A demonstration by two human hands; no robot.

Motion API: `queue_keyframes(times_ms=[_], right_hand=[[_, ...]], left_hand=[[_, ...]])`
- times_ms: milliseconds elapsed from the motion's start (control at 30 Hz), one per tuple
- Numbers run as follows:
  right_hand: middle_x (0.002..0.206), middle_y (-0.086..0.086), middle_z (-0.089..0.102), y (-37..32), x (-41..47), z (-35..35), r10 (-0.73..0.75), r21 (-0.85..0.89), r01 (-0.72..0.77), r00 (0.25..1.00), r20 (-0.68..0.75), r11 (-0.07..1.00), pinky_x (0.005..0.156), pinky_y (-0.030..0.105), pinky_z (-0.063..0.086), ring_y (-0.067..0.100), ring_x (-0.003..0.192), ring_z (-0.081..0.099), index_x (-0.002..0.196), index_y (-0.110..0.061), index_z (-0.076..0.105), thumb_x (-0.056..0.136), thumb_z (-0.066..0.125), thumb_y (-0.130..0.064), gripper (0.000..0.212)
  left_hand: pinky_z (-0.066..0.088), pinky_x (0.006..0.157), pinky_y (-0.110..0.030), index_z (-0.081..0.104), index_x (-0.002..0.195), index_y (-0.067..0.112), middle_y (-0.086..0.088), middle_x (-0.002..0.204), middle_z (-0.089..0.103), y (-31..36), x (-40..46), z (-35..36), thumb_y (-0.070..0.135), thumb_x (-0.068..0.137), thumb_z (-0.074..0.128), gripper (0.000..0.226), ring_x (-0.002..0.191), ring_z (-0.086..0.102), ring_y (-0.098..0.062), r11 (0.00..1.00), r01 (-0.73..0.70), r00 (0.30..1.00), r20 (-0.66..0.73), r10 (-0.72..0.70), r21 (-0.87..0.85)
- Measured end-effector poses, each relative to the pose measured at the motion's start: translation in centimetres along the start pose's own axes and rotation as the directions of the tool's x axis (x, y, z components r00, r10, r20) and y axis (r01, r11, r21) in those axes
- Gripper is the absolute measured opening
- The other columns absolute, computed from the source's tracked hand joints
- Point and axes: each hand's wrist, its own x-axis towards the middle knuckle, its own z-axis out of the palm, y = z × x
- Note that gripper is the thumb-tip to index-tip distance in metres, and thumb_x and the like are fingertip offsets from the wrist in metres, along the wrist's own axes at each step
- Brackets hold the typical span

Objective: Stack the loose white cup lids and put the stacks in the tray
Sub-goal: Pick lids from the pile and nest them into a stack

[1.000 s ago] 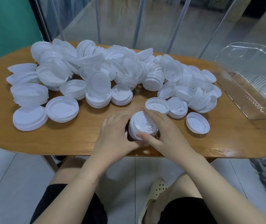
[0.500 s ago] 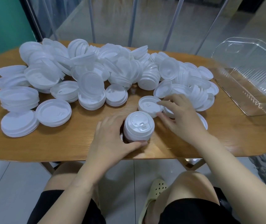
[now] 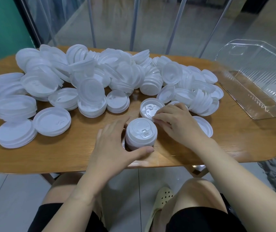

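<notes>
Loose and part-stacked white lids (image 3: 90,91) are observed heaped across the far half of the wooden surface (image 3: 63,153), from its left end to near its right. At the near edge, just left of centre, the left hand (image 3: 115,148) is curled round a short upright stack (image 3: 141,133), thumb on the near side, fingers behind; the stack's axis is vertical. Just beyond and to the right, touching or nearly touching the stack, a single lid (image 3: 150,109) lies flat and is pinched at its near rim by the right hand (image 3: 175,124), clearly the nearer hand to it. It is judged that the lid is to be lifted and brought slightly leftward onto the stack. The clear tray (image 3: 258,77), apparently empty, stands at the far right; bare surface lies between it and the hands.
</notes>
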Motion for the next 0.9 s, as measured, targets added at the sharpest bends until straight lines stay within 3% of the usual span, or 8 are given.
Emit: queue_keyframes(times_ms=[100, 200, 367, 533, 733, 800, 900], right_hand=[[0.095, -0.003, 0.074, -0.1, 0.1, 0.0, 0.009, -0.002, -0.010, 1.000, -0.009, 1.000, 0.088, 0.037, 0.036, 0.023, 0.091, 0.067, 0.096, -0.015, 0.078, 0.095, 0.070, -0.009, 0.010], [0.089, 0.000, 0.073, -0.1, 0.0, 0.0, 0.006, -0.016, -0.007, 1.000, -0.023, 1.000, 0.088, 0.038, 0.040, 0.026, 0.085, 0.068, 0.091, -0.012, 0.075, 0.097, 0.062, -0.009, 0.014], [0.091, 0.003, 0.074, -0.2, -0.2, -0.4, 0.015, -0.032, -0.019, 0.993, -0.121, 0.999, 0.089, 0.039, 0.044, 0.026, 0.083, 0.068, 0.093, -0.007, 0.073, 0.097, 0.062, -0.009, 0.012], [0.091, 0.001, 0.073, -0.9, -0.4, -0.8, 0.110, 0.103, -0.093, 0.977, -0.182, 0.990, 0.089, 0.030, 0.042, 0.024, 0.087, 0.067, 0.097, -0.007, 0.072, 0.099, 0.060, -0.016, 0.016], [0.087, -0.001, 0.069, -2.3, -0.6, -1.4, 0.251, 0.259, -0.193, 0.945, -0.212, 0.947, 0.079, 0.043, 0.053, 0.021, 0.081, 0.065, 0.096, -0.007, 0.070, 0.094, 0.066, -0.010, 0.006], [0.090, -0.004, 0.069, -2.5, -0.6, -1.8, 0.320, 0.327, -0.249, 0.929, -0.186, 0.912, 0.081, 0.037, 0.052, 0.016, 0.085, 0.065, 0.097, -0.010, 0.070, 0.095, 0.067, -0.010, 0.004], [0.091, -0.009, 0.069, -2.9, -0.6, -2.6, 0.449, 0.443, -0.341, 0.878, -0.166, 0.829, 0.081, 0.017, 0.047, 0.006, 0.090, 0.063, 0.100, -0.019, 0.069, 0.098, 0.067, -0.009, 0.010]], left_hand=[[0.036, 0.099, -0.032, 0.047, 0.139, 0.050, 0.041, 0.114, 0.045, 0.3, -0.1, -0.1, 0.088, 0.063, 0.059, 0.086, 0.111, 0.027, 0.025, 1.000, 0.004, 1.000, -0.003, -0.004, -0.018], [0.039, 0.100, -0.035, 0.053, 0.136, 0.048, 0.040, 0.114, 0.047, 0.4, -0.1, -0.1, 0.080, 0.070, 0.066, 0.074, 0.112, 0.028, 0.025, 1.000, -0.003, 1.000, -0.016, 0.003, -0.001], [0.039, 0.099, -0.033, 0.055, 0.134, 0.047, 0.039, 0.111, 0.047, 0.2, -0.2, -0.1, 0.074, 0.070, 0.073, 0.072, 0.111, 0.027, 0.028, 1.000, 0.016, 0.999, -0.031, -0.016, -0.021], [0.038, 0.094, -0.029, 0.054, 0.130, 0.048, 0.036, 0.112, 0.052, -0.2, -0.3, 0.2, 0.074, 0.069, 0.074, 0.070, 0.113, 0.031, 0.023, 0.998, 0.037, 0.998, -0.051, -0.040, -0.052], [0.037, 0.094, -0.029, 0.054, 0.127, 0.046, 0.039, 0.109, 0.051, -0.2, -0.4, 0.2, 0.071, 0.071, 0.076, 0.066, 0.110, 0.034, 0.024, 0.998, 0.013, 0.997, -0.078, -0.017, -0.055], [0.037, 0.093, -0.028, 0.053, 0.128, 0.048, 0.039, 0.109, 0.050, -0.3, -0.3, 0.2, 0.072, 0.070, 0.076, 0.067, 0.111, 0.034, 0.024, 0.998, 0.018, 0.997, -0.074, -0.022, -0.053], [0.034, 0.091, -0.026, 0.052, 0.129, 0.049, 0.041, 0.109, 0.049, -0.5, -0.3, 0.3, 0.074, 0.069, 0.075, 0.069, 0.112, 0.033, 0.023, 0.998, 0.018, 0.997, -0.070, -0.022, -0.055]])
